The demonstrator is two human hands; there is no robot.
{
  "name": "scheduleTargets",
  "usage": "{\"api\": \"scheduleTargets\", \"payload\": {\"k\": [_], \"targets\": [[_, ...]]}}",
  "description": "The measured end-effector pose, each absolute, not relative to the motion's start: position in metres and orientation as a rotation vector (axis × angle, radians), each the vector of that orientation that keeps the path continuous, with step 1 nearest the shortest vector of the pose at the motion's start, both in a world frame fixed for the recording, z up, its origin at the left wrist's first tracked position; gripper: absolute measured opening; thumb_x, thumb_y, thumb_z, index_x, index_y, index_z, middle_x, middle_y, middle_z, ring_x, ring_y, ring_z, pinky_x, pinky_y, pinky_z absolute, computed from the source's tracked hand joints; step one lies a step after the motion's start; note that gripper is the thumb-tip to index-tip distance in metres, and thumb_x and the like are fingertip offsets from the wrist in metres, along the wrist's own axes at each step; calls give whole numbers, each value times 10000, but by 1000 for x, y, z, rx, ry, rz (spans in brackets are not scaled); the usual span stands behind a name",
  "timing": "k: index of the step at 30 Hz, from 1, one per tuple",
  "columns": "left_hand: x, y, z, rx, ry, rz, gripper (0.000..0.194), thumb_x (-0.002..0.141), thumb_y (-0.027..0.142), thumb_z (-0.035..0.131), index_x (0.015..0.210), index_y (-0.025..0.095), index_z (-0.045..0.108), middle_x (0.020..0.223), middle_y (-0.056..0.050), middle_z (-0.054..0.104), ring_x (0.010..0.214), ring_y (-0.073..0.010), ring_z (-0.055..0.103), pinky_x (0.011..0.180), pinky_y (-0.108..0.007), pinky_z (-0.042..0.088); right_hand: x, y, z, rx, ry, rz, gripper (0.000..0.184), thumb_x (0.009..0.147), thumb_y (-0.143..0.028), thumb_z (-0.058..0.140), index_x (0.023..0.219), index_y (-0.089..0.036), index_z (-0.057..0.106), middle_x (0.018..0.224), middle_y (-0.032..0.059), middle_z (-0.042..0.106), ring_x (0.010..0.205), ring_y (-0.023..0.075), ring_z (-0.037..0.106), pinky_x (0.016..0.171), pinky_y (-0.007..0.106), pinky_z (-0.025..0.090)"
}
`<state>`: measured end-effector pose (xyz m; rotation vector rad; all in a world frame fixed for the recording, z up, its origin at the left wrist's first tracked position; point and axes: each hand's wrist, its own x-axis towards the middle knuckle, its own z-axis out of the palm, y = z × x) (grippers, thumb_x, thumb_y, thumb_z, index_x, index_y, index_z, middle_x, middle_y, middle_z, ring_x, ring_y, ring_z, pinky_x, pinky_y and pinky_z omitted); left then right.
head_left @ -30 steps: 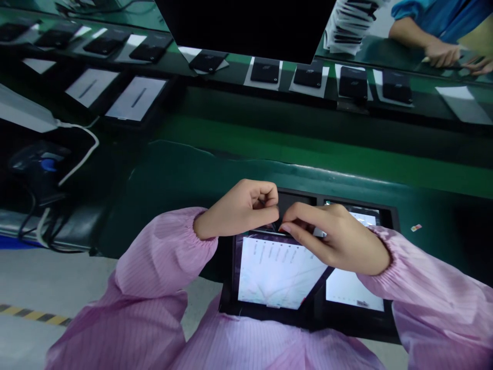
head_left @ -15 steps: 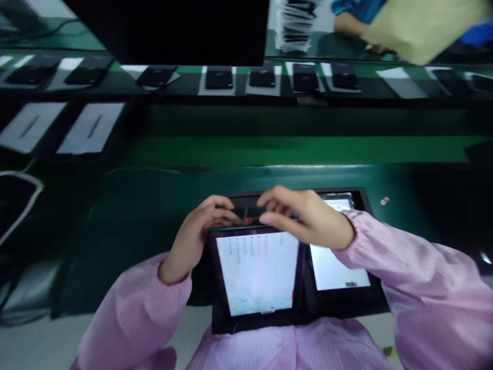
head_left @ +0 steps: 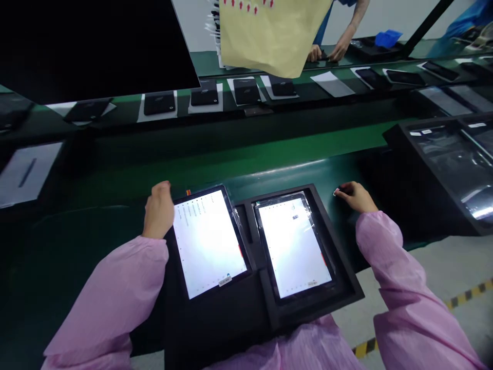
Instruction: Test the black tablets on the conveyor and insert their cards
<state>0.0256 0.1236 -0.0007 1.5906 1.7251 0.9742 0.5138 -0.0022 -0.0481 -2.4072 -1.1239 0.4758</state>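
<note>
Two lit tablets lie side by side in a black tray (head_left: pixel 342 288) at the near edge of the green bench. My left hand (head_left: pixel 158 209) grips the top left edge of the left tablet (head_left: pixel 208 241), fingers curled round it. The right tablet (head_left: pixel 293 245) sits in its recess under clear film, untouched. My right hand (head_left: pixel 354 197) rests on the green mat just right of the tray, fingers pinched together on something small I cannot make out. Both arms wear pink sleeves.
A conveyor at the back carries several black phones (head_left: pixel 246 91) on white sheets. A black monitor (head_left: pixel 84 46) hangs at upper left. A yellow paper sheet (head_left: pixel 273 36) hangs above; another person's hands (head_left: pixel 327 51) work behind it. Black trays (head_left: pixel 447 154) stand at right.
Both hands have left the top edge between the tablets: the left went to the left tablet's corner, the right swung out to the mat right of the tray. The view panned right.
</note>
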Motion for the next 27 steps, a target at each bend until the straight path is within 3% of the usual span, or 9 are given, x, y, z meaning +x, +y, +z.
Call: {"api": "scheduleTargets", "payload": {"k": [3,7,11,15,19,21,24,27], "targets": [[76,104,-4,1978,1642,897,308,868,353,497,1076,155,606,1182,-137,603,1202,-315,481,1040,-484,342,523,3,-59,-2342,-1136,575,233,631,-395,708,689,-211,577,742,61,632,731,222,590,769,413,479],[162,70,-20,2620,1076,333,333,929,358,416,958,138,665,954,-129,619,922,-274,538,847,-434,421,535,0,-56,-2176,-1175,753,417,599,-605,709,685,-208,616,715,59,664,684,200,600,719,382,491],[202,58,-35,2651,1086,235,334,916,347,423,892,82,625,911,-176,583,868,-299,503,776,-451,410,531,-7,-39,-1968,-1222,885,548,605,-724,690,741,-195,645,749,58,686,697,184,636,715,352,527],[199,62,-18,2584,1087,227,133,823,162,418,784,146,545,873,-125,558,858,-261,491,815,-441,420,502,-9,-3,-1653,-1194,951,392,676,-552,777,761,-195,641,787,58,729,773,193,706,772,342,575],[192,60,38,2315,877,251,195,785,64,322,782,194,468,999,-64,584,800,-161,515,749,-316,446,468,-18,48,-1385,-1275,967,180,791,-340,747,827,-227,612,813,23,769,851,192,747,783,290,604],[192,56,68,2118,730,217,199,807,83,308,822,204,465,864,-21,595,665,-131,495,646,-280,413,456,-23,72,-1318,-1353,922,130,821,-262,724,876,-251,607,764,-21,767,834,171,750,795,251,601],[197,52,95,2044,559,118,193,835,134,332,922,204,489,555,65,437,478,-117,388,535,-268,315,446,-26,95,-1239,-1617,854,136,833,-222,711,932,-268,629,821,-51,773,799,136,748,786,193,589],[202,52,99,2102,477,110,258,836,145,338,1015,185,521,558,63,459,470,-115,393,539,-270,309,440,-23,107,-1198,-1870,777,70,849,-240,700,908,-256,667,826,-64,763,698,92,729,650,132,568]]}}
